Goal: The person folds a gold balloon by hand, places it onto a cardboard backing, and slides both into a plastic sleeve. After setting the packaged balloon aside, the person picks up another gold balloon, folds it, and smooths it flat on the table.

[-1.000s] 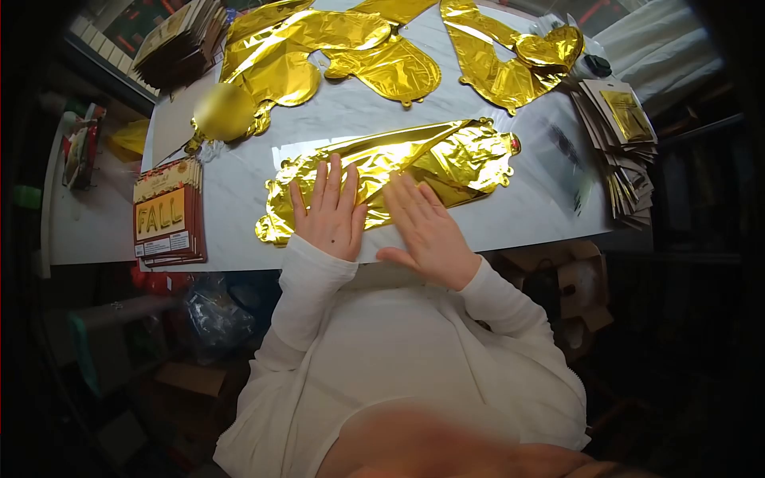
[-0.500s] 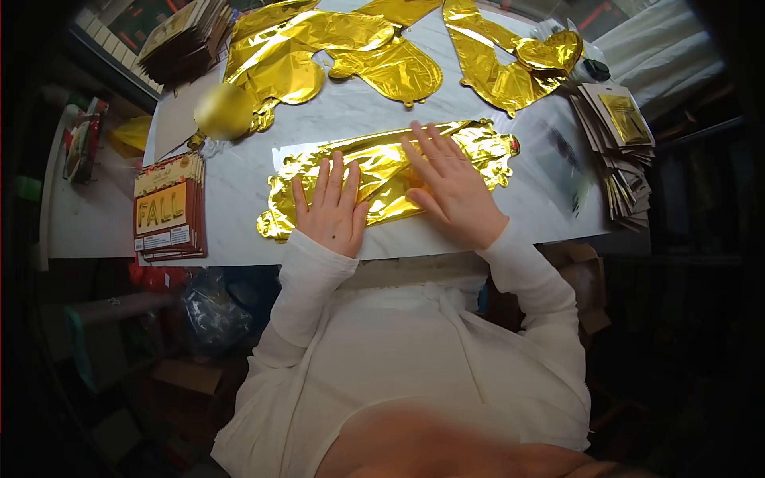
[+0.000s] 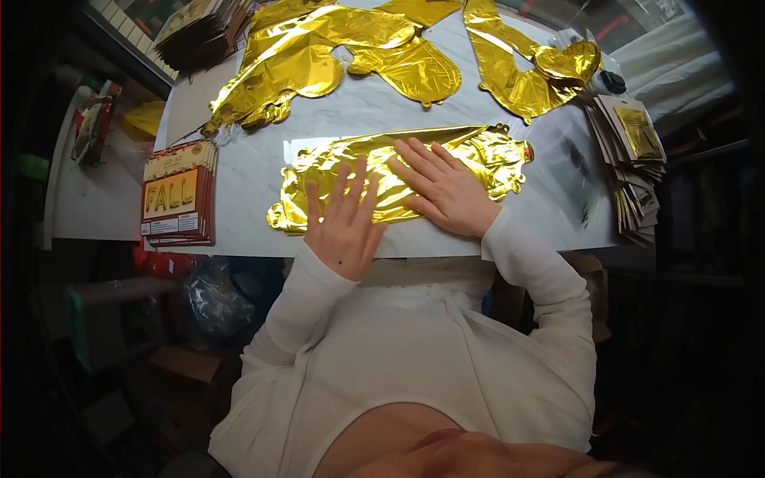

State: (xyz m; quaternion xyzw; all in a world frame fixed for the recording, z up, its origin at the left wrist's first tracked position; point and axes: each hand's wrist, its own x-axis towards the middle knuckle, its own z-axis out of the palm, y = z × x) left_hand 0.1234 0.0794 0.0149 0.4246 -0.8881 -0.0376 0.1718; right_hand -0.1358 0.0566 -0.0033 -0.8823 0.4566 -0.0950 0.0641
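Observation:
A flat bundle of gold foil balloons (image 3: pixel 382 196), shiny and crinkled, lies crosswise on the marble-patterned table (image 3: pixel 239 191) in front of me. My right hand (image 3: pixel 446 188) rests on the middle of the foil, palm down with fingers extended. Over the near left part of the bundle is my left hand (image 3: pixel 343 219), its fingers spread and straight, with nothing in it. Small tabs stick out at both ends of the bundle. Part of the foil is hidden under my hands.
More flat gold foil balloons (image 3: pixel 410 68) lie along the back of the table. Printed FALL packages (image 3: pixel 177 191) are stacked at the left, brown cards (image 3: pixel 629 159) at the right, and another stack (image 3: pixel 195 36) at the back left. Clear plastic (image 3: pixel 570 179) lies right of the bundle.
My right hand has slid toward me and to the left over the foil. My left hand has shifted slightly, its fingers still spread. The view has moved a little.

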